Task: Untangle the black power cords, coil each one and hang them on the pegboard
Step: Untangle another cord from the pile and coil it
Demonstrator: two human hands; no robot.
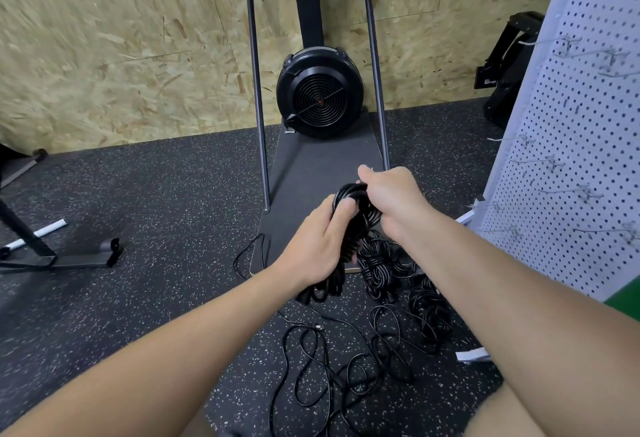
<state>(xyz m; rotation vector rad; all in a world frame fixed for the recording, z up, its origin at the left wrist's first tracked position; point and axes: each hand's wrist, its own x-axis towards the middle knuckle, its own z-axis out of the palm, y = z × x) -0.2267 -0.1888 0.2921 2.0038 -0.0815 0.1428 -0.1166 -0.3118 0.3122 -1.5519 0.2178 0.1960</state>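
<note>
**Both hands on one black coil, loose cords on the floor beneath**

Nearest the camera, at 6 o'clock, both forearms enter from the bottom edge, so elbows and body are cut off. Between them a loose tangle of cords (332,367) sprawls on the speckled floor (138,215); its lower loops run out of view, and where one cord ends and the next begins is hard to make out. Just beyond, toward 4 o'clock, tighter cord bundles (398,274) lie heaped, partly hidden behind the right forearm.

At centre, the left hand (317,246) wraps around the middle of a coiled cord (353,225), thumb pressed on its upper strands; the fingers underneath are hidden. The right hand (394,197) is closed around the top of the same coil, knuckles up; its fingertips cannot be seen. The coil's lower end hangs below the left hand, above the floor.

At 3 o'clock the white pegboard (581,159) stands with bare wire hooks (568,191), its right part cut off by the frame.

At 12 o'clock, a black fan machine (320,94) on a metal frame stands against the chipboard wall (121,49), its top cut off.
</note>
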